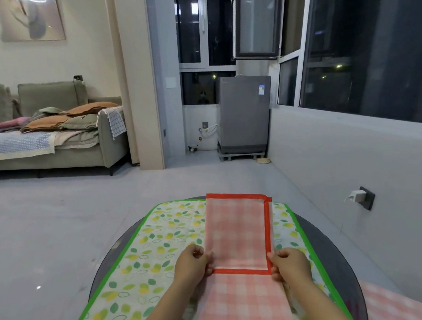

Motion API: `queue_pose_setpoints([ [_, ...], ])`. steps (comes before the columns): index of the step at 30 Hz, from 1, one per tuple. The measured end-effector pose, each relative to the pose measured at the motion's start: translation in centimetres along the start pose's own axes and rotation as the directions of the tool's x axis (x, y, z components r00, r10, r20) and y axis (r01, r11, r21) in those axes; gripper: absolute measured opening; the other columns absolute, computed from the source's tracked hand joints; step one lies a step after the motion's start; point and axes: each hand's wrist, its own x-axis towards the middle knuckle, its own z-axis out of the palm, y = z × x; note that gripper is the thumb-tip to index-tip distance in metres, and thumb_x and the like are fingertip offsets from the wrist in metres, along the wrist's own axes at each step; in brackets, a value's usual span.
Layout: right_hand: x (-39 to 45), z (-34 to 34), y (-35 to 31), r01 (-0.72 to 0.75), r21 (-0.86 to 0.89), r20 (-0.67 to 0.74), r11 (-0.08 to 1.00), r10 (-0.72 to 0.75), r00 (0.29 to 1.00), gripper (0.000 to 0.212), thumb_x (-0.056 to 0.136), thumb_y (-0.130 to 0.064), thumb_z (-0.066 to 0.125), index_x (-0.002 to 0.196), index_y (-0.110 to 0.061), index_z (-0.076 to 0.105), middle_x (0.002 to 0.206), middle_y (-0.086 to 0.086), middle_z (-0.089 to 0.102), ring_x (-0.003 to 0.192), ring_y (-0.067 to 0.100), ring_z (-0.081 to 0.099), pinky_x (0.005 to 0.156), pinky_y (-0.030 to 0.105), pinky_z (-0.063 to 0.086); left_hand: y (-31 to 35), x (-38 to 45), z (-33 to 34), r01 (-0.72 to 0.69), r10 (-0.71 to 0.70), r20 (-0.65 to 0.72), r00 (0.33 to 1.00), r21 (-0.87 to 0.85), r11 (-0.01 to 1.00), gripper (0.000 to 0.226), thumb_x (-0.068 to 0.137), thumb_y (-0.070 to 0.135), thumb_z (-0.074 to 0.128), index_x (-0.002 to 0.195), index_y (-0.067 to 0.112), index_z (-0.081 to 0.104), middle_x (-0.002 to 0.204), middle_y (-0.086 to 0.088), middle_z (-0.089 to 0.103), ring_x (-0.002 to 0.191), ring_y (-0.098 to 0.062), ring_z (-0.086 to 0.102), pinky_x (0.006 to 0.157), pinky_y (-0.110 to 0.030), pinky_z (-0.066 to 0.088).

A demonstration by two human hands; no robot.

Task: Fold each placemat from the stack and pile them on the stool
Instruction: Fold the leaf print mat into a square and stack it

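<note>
On the round dark desk we see the leaf-print placemat spread flat, the pink checked placemat atop it, long axis running away from us, our left hand and right hand pinching its folded red-edged near corners.

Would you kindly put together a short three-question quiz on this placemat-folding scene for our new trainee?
1. True or false: both hands grip the pink checked placemat at its red-trimmed edge.
2. What lies directly beneath the pink placemat? A) a grey towel B) a leaf-patterned placemat with green trim C) a newspaper
3. Fill in: the left hand and right hand hold opposite ends of the folded edge, over a dark round ______.

Key:
1. True
2. B, the leaf-patterned placemat
3. table
</note>
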Motion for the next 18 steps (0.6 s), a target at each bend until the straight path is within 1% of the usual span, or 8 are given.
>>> queue_pose_setpoints([
  [1,-0.2,-0.3,0.0,-0.007,0.090,0.021,0.996,0.006,1.000,0.016,0.086,-0.002,0.064,0.072,0.002,0.056,0.059,0.014,0.056,0.043,0.019,0.051,0.035,0.019,0.044,0.1,-0.2,-0.2,-0.011,0.011,0.015,1.000,-0.027,1.000,0.022,0.089,0.003,0.059,0.074,0.007,0.044,0.066,-0.014,0.058,0.045,-0.015,0.053,0.050,-0.026,0.051],
  [3,-0.5,-1.1,-0.2,-0.001,0.160,0.069,0.987,-0.010,0.998,0.010,0.086,0.001,0.063,0.079,0.005,0.056,0.069,0.017,0.059,0.045,0.017,0.056,0.037,0.020,0.048,0.2,-0.6,-0.5,-0.043,0.046,0.046,0.998,-0.051,0.998,0.019,0.091,0.009,0.059,0.076,0.005,0.048,0.065,-0.012,0.057,0.048,-0.014,0.057,0.053,-0.024,0.053],
  [6,-0.6,-2.1,0.0,0.010,0.183,0.174,0.983,-0.043,0.984,0.003,0.088,0.001,0.059,0.090,0.003,0.058,0.079,0.018,0.063,0.052,0.018,0.062,0.044,0.020,0.053,0.3,-1.1,-1.0,-0.014,0.028,0.115,0.993,-0.115,0.993,0.020,0.094,0.020,0.055,0.085,0.003,0.054,0.079,-0.013,0.065,0.067,-0.018,0.069,0.062,-0.026,0.056],
  [9,-0.5,-2.9,0.4,0.015,0.193,0.281,0.981,-0.070,0.957,0.011,0.093,-0.002,0.052,0.100,0.001,0.059,0.092,0.018,0.065,0.072,0.021,0.065,0.052,0.019,0.055,0.6,-1.3,-1.4,0.084,-0.040,0.186,0.982,-0.237,0.968,0.030,0.099,0.024,0.042,0.088,0.001,0.059,0.083,-0.013,0.069,0.069,-0.019,0.070,0.066,-0.026,0.057],
  [12,-0.6,-3.6,0.7,-0.001,0.226,0.353,0.974,-0.081,0.932,0.022,0.097,-0.001,0.042,0.091,0.003,0.062,0.096,0.021,0.065,0.076,0.019,0.065,0.054,0.017,0.053,0.3,-1.3,-2.0,0.098,-0.036,0.208,0.978,-0.294,0.951,0.044,0.100,0.029,0.035,0.075,0.002,0.059,0.076,-0.015,0.066,0.067,-0.019,0.067,0.065,-0.026,0.056],
  [14,-0.8,-4.0,1.1,-0.016,0.201,0.392,0.979,-0.065,0.918,0.026,0.098,-0.005,0.042,0.092,0.005,0.065,0.089,0.018,0.065,0.064,0.016,0.060,0.047,0.020,0.043,0.2,-1.2,-2.4,0.080,-0.026,0.206,0.978,-0.258,0.963,0.048,0.101,0.029,0.034,0.073,0.001,0.060,0.072,-0.014,0.065,0.067,-0.020,0.065,0.065,-0.026,0.055],
  [16,-0.8,-4.2,1.5,-0.027,0.190,0.390,0.981,-0.050,0.920,0.023,0.095,-0.010,0.049,0.095,0.004,0.067,0.085,0.013,0.064,0.064,0.016,0.054,0.050,0.025,0.034,0.1,-1.1,-2.7,0.052,-0.018,0.190,0.982,-0.176,0.983,0.047,0.101,0.029,0.034,0.076,0.000,0.062,0.071,-0.012,0.063,0.066,-0.019,0.060,0.064,-0.025,0.051],
  [18,-0.9,-4.3,1.6,0.024,0.135,0.374,0.991,-0.073,0.925,0.020,0.094,-0.011,0.052,0.093,-0.003,0.071,0.088,0.004,0.069,0.076,0.015,0.061,0.059,0.019,0.046,0.0,-1.2,-2.7,0.028,-0.014,0.153,0.988,-0.090,0.996,0.046,0.101,0.028,0.037,0.078,-0.002,0.065,0.070,-0.008,0.061,0.064,-0.017,0.055,0.061,-0.023,0.047],
])
